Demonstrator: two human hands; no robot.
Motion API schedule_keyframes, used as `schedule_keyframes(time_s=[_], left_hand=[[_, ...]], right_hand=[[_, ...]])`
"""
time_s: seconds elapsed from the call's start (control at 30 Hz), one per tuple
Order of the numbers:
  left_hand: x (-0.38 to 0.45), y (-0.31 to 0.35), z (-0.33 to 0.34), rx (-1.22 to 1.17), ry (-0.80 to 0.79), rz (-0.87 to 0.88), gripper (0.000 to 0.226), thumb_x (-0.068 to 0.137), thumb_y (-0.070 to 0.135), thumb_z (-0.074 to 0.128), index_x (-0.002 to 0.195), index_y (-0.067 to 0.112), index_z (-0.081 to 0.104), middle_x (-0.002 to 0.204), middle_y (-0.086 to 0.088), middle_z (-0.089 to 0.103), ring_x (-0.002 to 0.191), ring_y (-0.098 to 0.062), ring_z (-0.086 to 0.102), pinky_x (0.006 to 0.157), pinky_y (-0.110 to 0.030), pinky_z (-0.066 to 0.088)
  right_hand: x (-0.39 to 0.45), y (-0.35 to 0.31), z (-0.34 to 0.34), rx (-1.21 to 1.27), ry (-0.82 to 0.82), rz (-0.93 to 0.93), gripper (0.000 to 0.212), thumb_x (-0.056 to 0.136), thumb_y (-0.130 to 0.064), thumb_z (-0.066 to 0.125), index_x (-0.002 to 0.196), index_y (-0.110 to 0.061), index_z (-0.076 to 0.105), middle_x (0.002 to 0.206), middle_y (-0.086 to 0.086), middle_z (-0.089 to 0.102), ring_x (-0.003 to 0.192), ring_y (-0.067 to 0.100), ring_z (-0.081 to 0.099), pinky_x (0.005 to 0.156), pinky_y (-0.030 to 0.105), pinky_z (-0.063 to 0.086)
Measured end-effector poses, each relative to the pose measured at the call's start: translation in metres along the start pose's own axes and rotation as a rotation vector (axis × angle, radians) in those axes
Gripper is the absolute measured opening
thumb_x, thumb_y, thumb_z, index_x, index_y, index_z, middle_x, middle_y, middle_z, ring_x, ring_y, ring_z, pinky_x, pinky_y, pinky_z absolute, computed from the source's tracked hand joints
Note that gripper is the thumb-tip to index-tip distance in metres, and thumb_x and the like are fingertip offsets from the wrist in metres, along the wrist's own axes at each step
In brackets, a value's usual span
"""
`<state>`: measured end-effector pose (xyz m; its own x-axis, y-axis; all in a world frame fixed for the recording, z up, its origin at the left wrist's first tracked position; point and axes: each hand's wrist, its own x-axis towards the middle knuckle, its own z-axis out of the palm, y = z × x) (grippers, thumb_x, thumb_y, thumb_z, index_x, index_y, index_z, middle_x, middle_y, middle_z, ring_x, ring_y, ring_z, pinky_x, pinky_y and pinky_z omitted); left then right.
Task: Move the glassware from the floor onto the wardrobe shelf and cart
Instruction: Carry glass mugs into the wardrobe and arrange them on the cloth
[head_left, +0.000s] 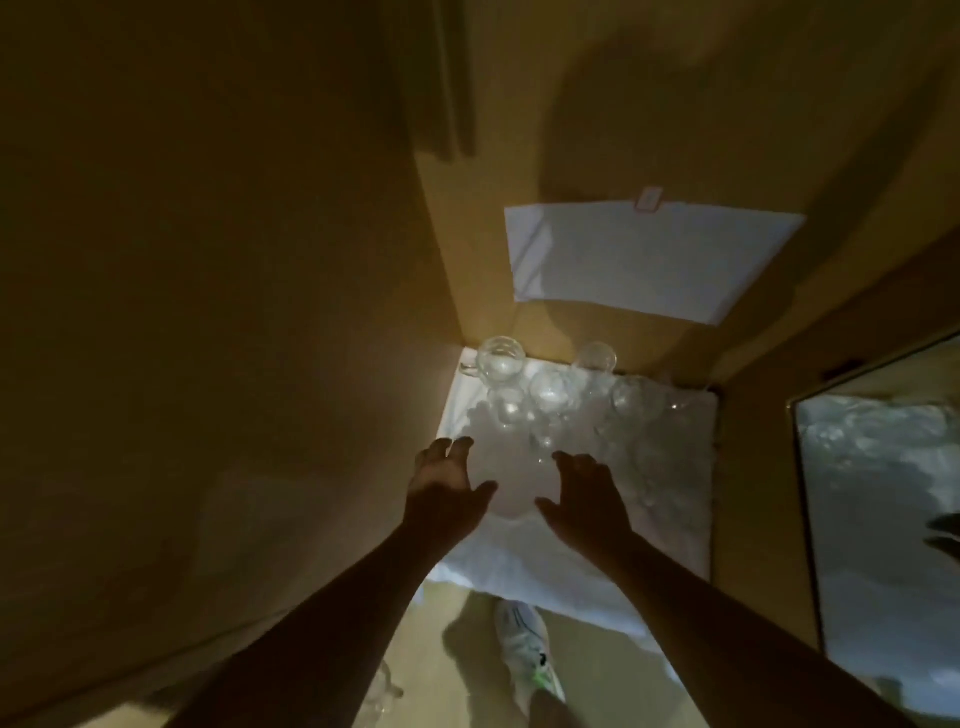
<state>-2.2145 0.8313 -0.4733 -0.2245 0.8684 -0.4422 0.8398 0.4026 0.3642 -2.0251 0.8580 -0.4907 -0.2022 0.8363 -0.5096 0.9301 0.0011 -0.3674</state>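
Glassware (545, 395), roughly five pieces, crowds shelf (675, 519); two hands empty.

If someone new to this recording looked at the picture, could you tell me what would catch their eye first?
Probably the two hands, the left hand and right hand, reaching forward with fingers spread over a white cloth on the wardrobe shelf, holding nothing. Just beyond them, a cluster of clear glassware stands at the back of the cloth, a handled mug in the far left corner. Above, a white sheet of paper is stuck to the back wall.
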Motion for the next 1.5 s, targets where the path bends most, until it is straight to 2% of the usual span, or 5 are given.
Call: schedule_keyframes(time_s=[0.5,0.7,0.87,1.23,1.5], left_hand=[[0.146,0.008,0.079,-0.011,0.082,0.046,0.106,0.076,0.045,0.083,0.157,0.016,0.021,0.16,-0.015,0.027,0.147,-0.033,0.027,0.115,-0.04,0.032],[0.172,0.012,0.091,0.038,0.031,0.133,0.099,0.069,0.028,0.09,0.151,0.017,0.036,0.151,-0.011,0.04,0.133,-0.034,0.045,0.105,-0.039,0.042],[0.159,0.006,0.086,0.003,0.103,0.146,0.079,0.068,0.011,0.087,0.138,0.011,0.05,0.137,-0.012,0.054,0.118,-0.032,0.056,0.095,-0.032,0.044],[0.073,0.007,0.023,-0.077,0.151,0.105,0.076,0.064,0.022,0.091,0.131,0.012,0.056,0.122,-0.006,0.067,0.113,-0.025,0.063,0.097,-0.033,0.046],[-0.011,0.04,-0.064,-0.321,0.296,0.172,0.039,0.064,0.022,0.086,0.095,0.024,0.062,0.093,0.019,0.061,0.077,0.003,0.052,0.077,-0.016,0.043]], right_hand=[[0.108,0.042,0.076,-0.169,0.283,-0.098,0.103,0.068,-0.038,0.088,0.151,-0.009,0.036,0.143,0.025,0.046,0.14,0.05,0.033,0.115,0.06,0.03],[0.114,0.053,0.09,-0.156,0.365,-0.122,0.081,0.075,-0.02,0.082,0.144,-0.006,0.043,0.134,0.021,0.054,0.138,0.049,0.037,0.114,0.063,0.028],[0.114,0.051,0.09,-0.08,0.395,-0.135,0.078,0.069,-0.018,0.085,0.137,-0.004,0.049,0.127,0.015,0.062,0.135,0.044,0.044,0.116,0.059,0.029],[0.059,0.013,0.03,0.187,0.331,-0.029,0.083,0.063,-0.039,0.09,0.131,-0.008,0.056,0.121,0.013,0.067,0.129,0.035,0.049,0.102,0.043,0.045],[-0.02,-0.022,-0.06,0.359,0.486,-0.009,0.057,0.056,-0.028,0.092,0.104,-0.01,0.067,0.092,0.005,0.072,0.087,0.027,0.067,0.077,0.028,0.044]])
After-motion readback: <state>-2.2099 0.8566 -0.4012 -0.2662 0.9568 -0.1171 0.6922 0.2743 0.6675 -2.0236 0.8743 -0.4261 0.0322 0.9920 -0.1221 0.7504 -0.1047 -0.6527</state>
